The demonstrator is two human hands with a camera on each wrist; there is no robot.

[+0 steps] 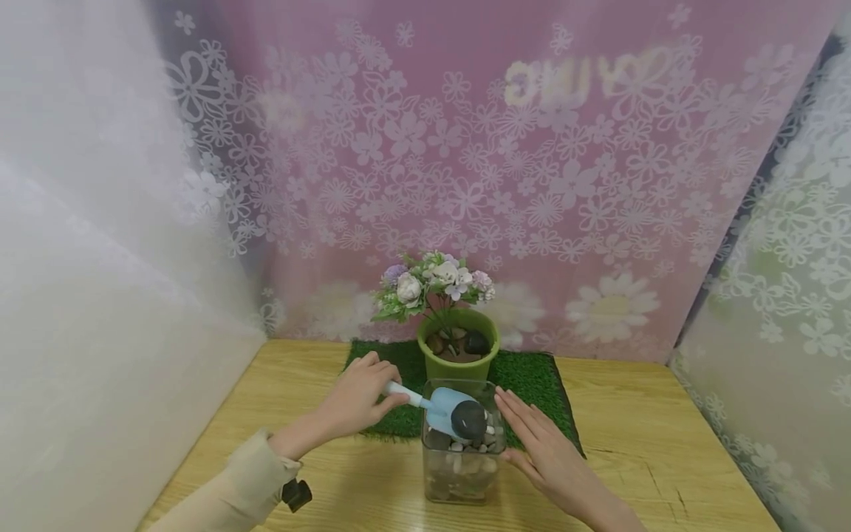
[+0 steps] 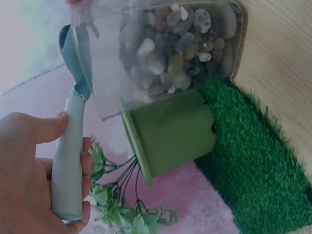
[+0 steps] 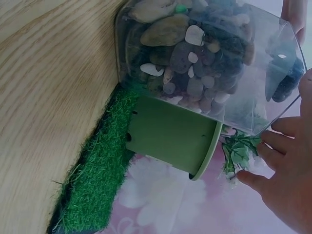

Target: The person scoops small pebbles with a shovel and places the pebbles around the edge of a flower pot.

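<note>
My left hand (image 1: pixel 359 393) grips the pale handle (image 2: pixel 68 161) of a small light-blue trowel (image 1: pixel 442 406). The trowel's scoop is at the mouth of a clear square container (image 1: pixel 428 469), with a smooth black stone (image 1: pixel 469 420) on it. Several mixed pebbles (image 2: pixel 180 53), grey, brown and white, fill the lower part of the container. Beside the container's right rim, my right hand (image 1: pixel 541 447) has its fingers extended, fingertips right at the clear wall. In the right wrist view the scoop and stone show through the upper wall.
Just behind the container stands a green flowerpot (image 1: pixel 459 369) with artificial flowers (image 1: pixel 435 281) and a few stones inside. It sits on a green turf mat (image 1: pixel 538 391) on the wooden table (image 1: pixel 359 488). A pink floral curtain (image 1: pixel 465 170) hangs behind, with pale curtains at both sides.
</note>
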